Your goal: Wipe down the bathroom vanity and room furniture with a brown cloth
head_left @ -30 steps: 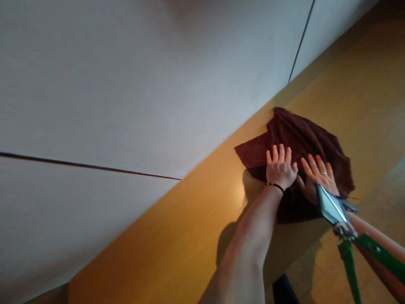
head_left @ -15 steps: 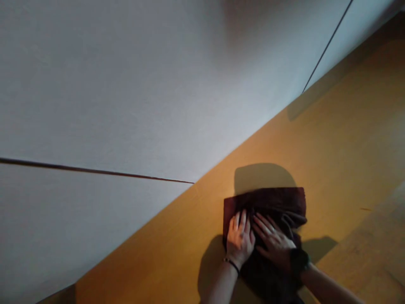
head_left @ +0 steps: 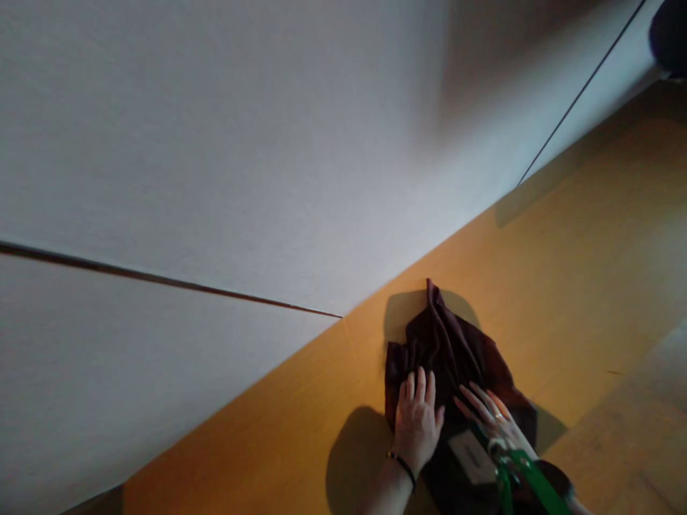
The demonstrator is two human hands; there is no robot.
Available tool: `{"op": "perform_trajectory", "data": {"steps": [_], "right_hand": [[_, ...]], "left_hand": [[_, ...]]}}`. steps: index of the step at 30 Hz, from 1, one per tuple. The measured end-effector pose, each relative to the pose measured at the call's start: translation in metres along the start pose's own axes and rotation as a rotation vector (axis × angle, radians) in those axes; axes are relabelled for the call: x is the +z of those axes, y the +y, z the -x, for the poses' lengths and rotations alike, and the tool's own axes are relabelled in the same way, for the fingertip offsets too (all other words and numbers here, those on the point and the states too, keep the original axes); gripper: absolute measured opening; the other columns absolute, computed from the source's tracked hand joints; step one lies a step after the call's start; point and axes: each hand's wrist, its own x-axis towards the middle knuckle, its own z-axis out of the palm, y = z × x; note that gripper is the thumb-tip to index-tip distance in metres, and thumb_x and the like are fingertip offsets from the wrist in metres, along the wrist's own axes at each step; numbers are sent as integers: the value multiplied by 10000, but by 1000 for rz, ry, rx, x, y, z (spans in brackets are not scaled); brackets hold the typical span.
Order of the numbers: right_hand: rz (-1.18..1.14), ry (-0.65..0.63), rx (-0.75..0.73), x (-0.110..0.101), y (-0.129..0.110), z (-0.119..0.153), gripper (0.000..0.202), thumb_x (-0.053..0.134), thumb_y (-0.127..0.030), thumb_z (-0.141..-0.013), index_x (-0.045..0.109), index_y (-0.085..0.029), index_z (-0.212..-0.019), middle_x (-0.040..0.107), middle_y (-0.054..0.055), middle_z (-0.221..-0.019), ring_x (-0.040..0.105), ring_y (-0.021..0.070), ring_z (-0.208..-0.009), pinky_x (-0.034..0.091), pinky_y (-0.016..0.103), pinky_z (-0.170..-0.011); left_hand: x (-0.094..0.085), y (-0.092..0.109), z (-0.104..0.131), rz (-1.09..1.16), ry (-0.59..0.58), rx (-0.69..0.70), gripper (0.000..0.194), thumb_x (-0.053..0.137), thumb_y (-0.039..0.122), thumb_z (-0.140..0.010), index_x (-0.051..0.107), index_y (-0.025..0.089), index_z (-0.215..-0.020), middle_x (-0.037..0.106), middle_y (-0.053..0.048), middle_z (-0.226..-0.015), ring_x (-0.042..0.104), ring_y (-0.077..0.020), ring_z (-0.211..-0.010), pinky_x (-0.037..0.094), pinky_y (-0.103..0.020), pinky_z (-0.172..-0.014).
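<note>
A dark maroon cloth (head_left: 456,343) lies rumpled on a yellow-orange surface (head_left: 580,272), with a folded peak at its far end. My left hand (head_left: 417,418), a dark band at its wrist, rests palm down on the cloth's left part, fingers stretched out. On the right part of the cloth lies my right hand (head_left: 491,411), also flat with fingers extended and a ring on one of them. A green lanyard (head_left: 537,483) hangs in front of the right wrist and partly hides it. A pale card badge (head_left: 472,458) dangles between the hands.
A tall pale grey panel (head_left: 215,157) meets the surface along a slanting edge, with dark seams across it. At the top right corner is a dark rounded object (head_left: 670,39). A duller brownish area (head_left: 644,458) borders the surface at lower right.
The cloth has gone from a straight far edge to a crumpled peak reaching toward the panel. My hands are farther apart. The lanyard and badge have swung into view.
</note>
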Motion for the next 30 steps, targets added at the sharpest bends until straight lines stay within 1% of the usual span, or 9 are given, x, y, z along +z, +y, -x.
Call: {"op": "perform_trajectory", "data": {"steps": [2, 5, 8, 11, 14, 17, 21, 27, 30], "right_hand": [[-41, 18, 37, -12, 16, -27, 331, 407, -242, -931, 609, -200, -1189, 591, 56, -1217, 521, 234, -1120, 490, 393, -898], [-40, 57, 72, -21, 58, -113, 391, 323, -149, -928, 601, -138, -1203, 584, 83, -1227, 518, 209, -1128, 452, 382, -988], [-25, 33, 45, -14, 86, -169, 458, 356, -79, -861, 529, -65, -1285, 482, 130, -1342, 399, 244, -1265, 386, 429, -1063], [-23, -9, -38, -10, 88, -156, 506, 389, -72, -826, 478, -17, -1321, 392, 163, -1407, 276, 271, -1345, 307, 498, -1111], [-20, -40, -138, -21, 95, -134, 507, 379, -73, -818, 482, 13, -1307, 383, 183, -1406, 261, 283, -1351, 329, 517, -1095], [-16, -64, -207, -31, 123, -164, 499, 370, -66, -829, 477, 27, -1307, 418, 189, -1380, 271, 288, -1344, 320, 508, -1103], [-30, -76, -215, -28, 159, -224, 482, 361, -69, -871, 448, 3, -1340, 431, 156, -1381, 207, 283, -1369, 181, 516, -1159], [-58, -101, -265, -27, 155, -197, 480, 389, -84, -851, 488, -20, -1316, 459, 141, -1361, 341, 260, -1309, 256, 478, -1141], [-61, -105, -274, -29, 161, -210, 504, 398, -86, -852, 457, -45, -1350, 438, 133, -1381, 284, 258, -1340, 210, 491, -1154]], "left_hand": [[-20, -2, -23, 33, -15, -13, 457, 449, 325, -905, 472, 187, -1340, 566, -77, -1243, 532, -228, -1061, 473, -362, -906], [-49, -4, -101, 29, 1, -29, 452, 384, 158, -909, 438, 161, -1358, 578, -88, -1164, 544, -193, -964, 479, -319, -840], [-48, 2, -159, -17, 3, -78, 419, 353, 103, -907, 486, 134, -1303, 570, -98, -1135, 540, -189, -939, 478, -294, -792], [-20, 23, -158, -91, -3, -136, 411, 381, 76, -889, 498, 105, -1282, 569, -112, -1092, 541, -198, -929, 474, -309, -783], [0, 47, -145, -132, -7, -190, 413, 388, 60, -883, 493, 94, -1281, 581, -106, -1025, 551, -196, -894, 474, -312, -754], [-5, 48, -178, -112, -26, -260, 371, 363, 94, -913, 508, 102, -1255, 592, -95, -979, 554, -196, -872, 471, -313, -754], [-20, 31, -235, -68, 13, -347, 359, 306, 140, -950, 511, 97, -1241, 595, -108, -990, 553, -207, -937, 466, -318, -791], [-9, 49, -207, -57, -39, -356, 410, 375, 101, -899, 488, 93, -1293, 597, -135, -1082, 550, -223, -999, 465, -348, -860], [-12, 44, -223, -54, -9, -370, 357, 338, 115, -926, 536, 93, -1222, 603, -125, -1026, 556, -209, -967, 471, -330, -842]]}}
